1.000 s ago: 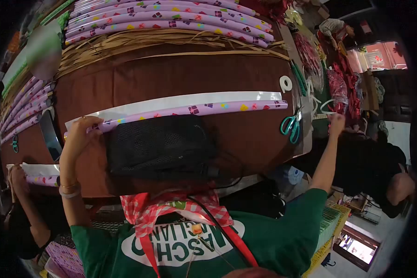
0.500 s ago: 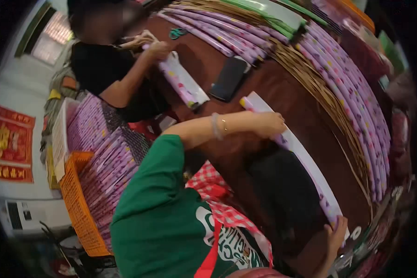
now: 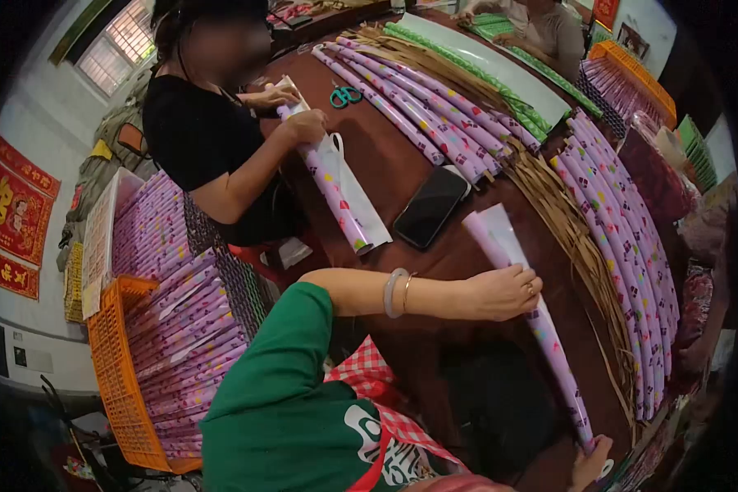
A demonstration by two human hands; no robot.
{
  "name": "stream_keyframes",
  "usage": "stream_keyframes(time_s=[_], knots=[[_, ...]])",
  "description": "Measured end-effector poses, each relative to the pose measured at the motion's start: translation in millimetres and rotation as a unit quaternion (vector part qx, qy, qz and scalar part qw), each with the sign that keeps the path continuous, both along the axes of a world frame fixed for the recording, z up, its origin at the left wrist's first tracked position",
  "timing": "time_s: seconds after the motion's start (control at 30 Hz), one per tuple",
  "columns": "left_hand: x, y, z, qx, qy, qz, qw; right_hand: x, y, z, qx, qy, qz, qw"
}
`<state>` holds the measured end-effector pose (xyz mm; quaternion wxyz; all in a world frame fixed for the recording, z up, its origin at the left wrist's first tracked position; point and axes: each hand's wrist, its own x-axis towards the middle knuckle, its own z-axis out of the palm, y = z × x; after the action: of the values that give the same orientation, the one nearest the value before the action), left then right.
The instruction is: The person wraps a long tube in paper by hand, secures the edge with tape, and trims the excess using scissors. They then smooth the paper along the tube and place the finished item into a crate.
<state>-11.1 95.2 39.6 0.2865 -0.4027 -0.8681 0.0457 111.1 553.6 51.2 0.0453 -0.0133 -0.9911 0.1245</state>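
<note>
The lilac roll [image 3: 557,369] passes under my left hand [image 3: 502,293], which clasps it toward the phone [image 3: 430,208], while my right hand [image 3: 590,465] grips its end farthest from the phone.

Right hand [image 3: 594,463] partly hides probable tape roll [image 3: 607,469]; dark bag [image 3: 500,402] indistinct.

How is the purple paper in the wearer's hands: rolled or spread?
Mostly rolled: the purple paper looks tubular, white showing beyond the left hand.
</note>
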Motion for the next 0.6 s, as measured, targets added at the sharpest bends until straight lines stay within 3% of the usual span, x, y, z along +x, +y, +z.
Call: stream_keyframes(time_s=[0.1,0.23,0.33,0.4,0.47,0.6], knots=[[9,-10,-31,-0.044,-0.083,-0.003,0.996,3,-15,-10,0.002,-0.032,0.002,0.999],[13,-19,-58,-0.007,-0.141,-0.013,0.990,-3,-36,0,-0.061,-0.096,0.009,0.994],[12,-25,-46,-0.012,-0.252,-0.043,0.967,-9,-40,7,-0.069,-0.140,0.009,0.988],[11,-29,-47,0.036,-0.263,-0.071,0.962,-12,-23,-1,-0.049,-0.165,0.025,0.985],[11,-29,-45,0.048,-0.338,-0.059,0.938,-8,12,-36,-0.031,-0.102,0.064,0.992],[18,-33,-45,0.079,-0.335,-0.068,0.937,-5,1,-24,-0.018,-0.151,0.042,0.987]])
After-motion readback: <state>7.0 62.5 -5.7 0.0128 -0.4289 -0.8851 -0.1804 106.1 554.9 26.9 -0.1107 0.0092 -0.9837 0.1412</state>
